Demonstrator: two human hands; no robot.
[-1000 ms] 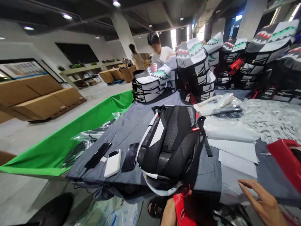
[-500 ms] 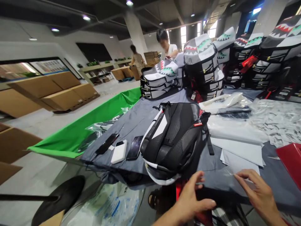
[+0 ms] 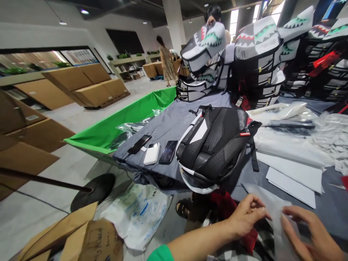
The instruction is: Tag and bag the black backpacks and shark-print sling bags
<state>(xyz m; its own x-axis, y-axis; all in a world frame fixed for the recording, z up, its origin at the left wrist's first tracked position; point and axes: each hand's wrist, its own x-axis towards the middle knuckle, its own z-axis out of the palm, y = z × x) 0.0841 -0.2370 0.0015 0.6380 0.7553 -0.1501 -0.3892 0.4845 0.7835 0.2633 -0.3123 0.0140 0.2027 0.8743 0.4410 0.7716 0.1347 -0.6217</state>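
My left hand (image 3: pixel 247 215) and my right hand (image 3: pixel 310 232) grip opposite sides of a thin translucent plastic sheet (image 3: pixel 273 217), which hangs at the table's near edge. A red fabric item (image 3: pixel 228 204) lies just below and left of my left hand, partly hidden by it. Farther up, a black and white backpack (image 3: pixel 214 143) lies on its side on the grey cloth table (image 3: pixel 168 123), apart from both hands. Left of it lie a black smartphone (image 3: pixel 140 144), a white power bank (image 3: pixel 151 153) and a second smartphone (image 3: pixel 168 152).
Stacks of grey shark-print backpacks (image 3: pixel 257 47) rise behind the table. White paper sheets (image 3: pixel 290 174) and plastic bags (image 3: pixel 330 134) lie right. A green-lined bin (image 3: pixel 122 121) runs along the left edge. Cardboard boxes (image 3: pixel 87 235) sit low left. A co-worker's hand (image 3: pixel 210 21) lifts a shark-print backpack (image 3: pixel 203 45).
My hands have come together on the plastic sheet, with my left arm reaching farther in. The red tag held earlier is gone from view. The co-worker has raised a backpack.
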